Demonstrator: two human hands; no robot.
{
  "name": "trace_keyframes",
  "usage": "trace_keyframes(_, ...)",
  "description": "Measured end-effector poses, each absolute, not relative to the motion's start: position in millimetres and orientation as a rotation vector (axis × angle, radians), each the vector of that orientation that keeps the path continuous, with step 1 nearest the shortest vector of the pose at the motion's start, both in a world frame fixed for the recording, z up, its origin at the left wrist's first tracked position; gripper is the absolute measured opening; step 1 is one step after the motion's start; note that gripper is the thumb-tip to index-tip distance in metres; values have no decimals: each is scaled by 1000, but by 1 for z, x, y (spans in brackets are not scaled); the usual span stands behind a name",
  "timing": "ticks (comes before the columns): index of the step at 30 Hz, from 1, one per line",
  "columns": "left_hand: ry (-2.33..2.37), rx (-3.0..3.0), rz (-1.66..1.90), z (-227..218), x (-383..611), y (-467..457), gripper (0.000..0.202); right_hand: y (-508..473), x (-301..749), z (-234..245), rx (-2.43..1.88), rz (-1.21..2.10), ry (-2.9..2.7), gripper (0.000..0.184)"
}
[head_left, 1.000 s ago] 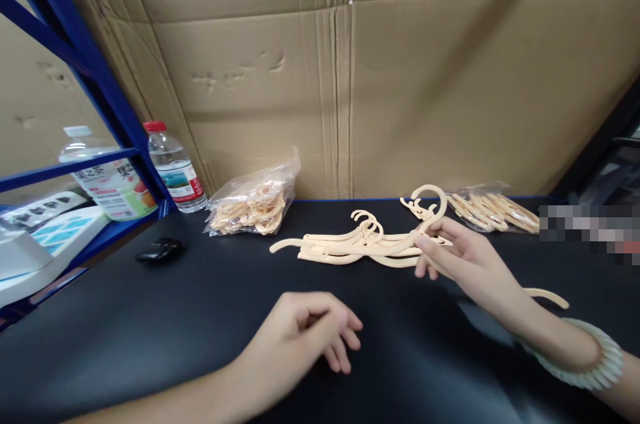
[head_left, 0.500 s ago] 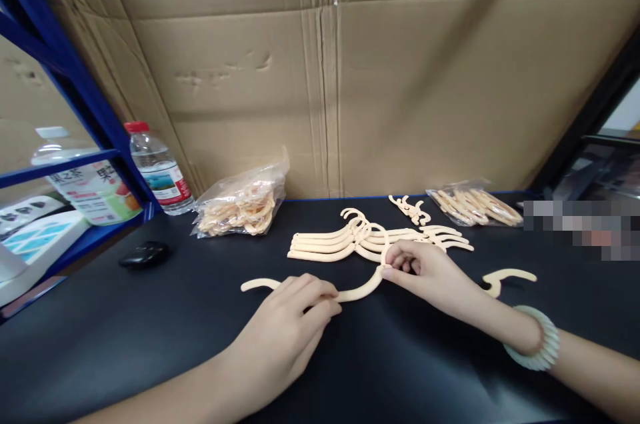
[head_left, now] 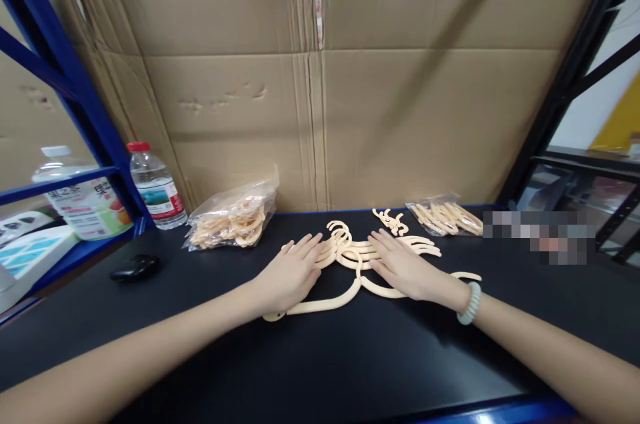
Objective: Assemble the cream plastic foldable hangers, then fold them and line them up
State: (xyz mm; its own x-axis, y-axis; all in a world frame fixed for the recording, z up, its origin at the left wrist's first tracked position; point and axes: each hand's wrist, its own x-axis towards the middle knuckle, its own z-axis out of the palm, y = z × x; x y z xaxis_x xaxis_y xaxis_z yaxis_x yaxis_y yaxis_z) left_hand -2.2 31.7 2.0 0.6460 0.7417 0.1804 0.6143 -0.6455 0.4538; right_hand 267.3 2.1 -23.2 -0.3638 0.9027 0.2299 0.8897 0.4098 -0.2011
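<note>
You are laying your left hand (head_left: 294,274) and right hand (head_left: 407,269) flat over the hanger stack (head_left: 363,256), fingers straightened, gripping nothing; a separate hanger (head_left: 325,306) is lying on their near side, partly hidden by both.

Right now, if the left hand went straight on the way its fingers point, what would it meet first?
Probably the hooks of the stacked hangers, just beyond the left hand; depth is unclear.

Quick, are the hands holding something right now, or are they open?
Left hand: open, palm down over the left side of the hanger stack.
Right hand: open, palm down over the stack's right side.
</note>
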Motion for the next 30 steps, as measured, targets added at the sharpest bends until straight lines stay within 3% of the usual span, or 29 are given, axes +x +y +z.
trace_keyframes(3,1121,2505,354,-3,5,52,51,13,269,-30,-1650,169,-2418,69)
trace_keyframes(11,1231,2616,189,-9,27,92,55,55,280,-32,-1730,164,-2385,70)
trace_keyframes(21,1263,2728,229,-11,32,107,52,70,278,-39,-1692,-21,-2239,54)
trace_keyframes(26,1287,2754,472,0,27,82,54,68,293,-13,-1720,-219,-1957,47)
trace_keyframes(30,1111,2845,538,12,19,38,44,79,316,8,-1901,-245,-1757,32)
